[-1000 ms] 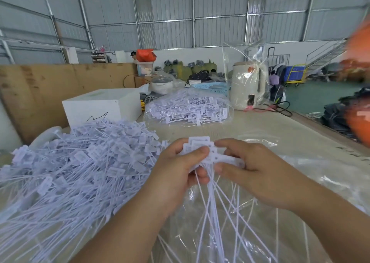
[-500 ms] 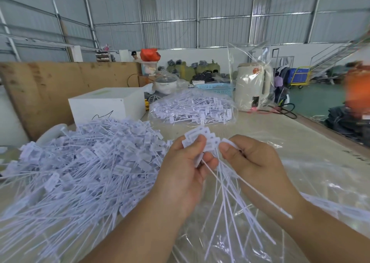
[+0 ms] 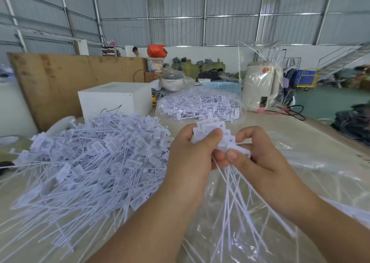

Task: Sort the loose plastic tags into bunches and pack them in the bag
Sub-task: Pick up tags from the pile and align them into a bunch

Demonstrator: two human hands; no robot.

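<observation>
Both hands hold one bunch of white plastic tags [image 3: 212, 129] above the table, heads up and thin tails hanging down. My left hand [image 3: 192, 158] grips the heads from the left, thumb on top. My right hand [image 3: 258, 154] pinches the same bunch from the right. A large heap of loose tags [image 3: 84, 162] lies to the left on the table. Under and right of my hands spreads a clear plastic bag [image 3: 300, 182]. Farther back sits a second clear bag filled with tags [image 3: 202, 104].
A white box [image 3: 112, 100] stands behind the heap, with a brown board [image 3: 60, 78] beyond it. A cream kettle wrapped in plastic [image 3: 260, 86] and a black cable [image 3: 294, 110] are at the back right. A tape roll [image 3: 8, 140] sits at the far left.
Both hands have stayed on the bunch and drawn its heads closer together; the tails, splayed to the right half a second ago, now hang straighter down.
</observation>
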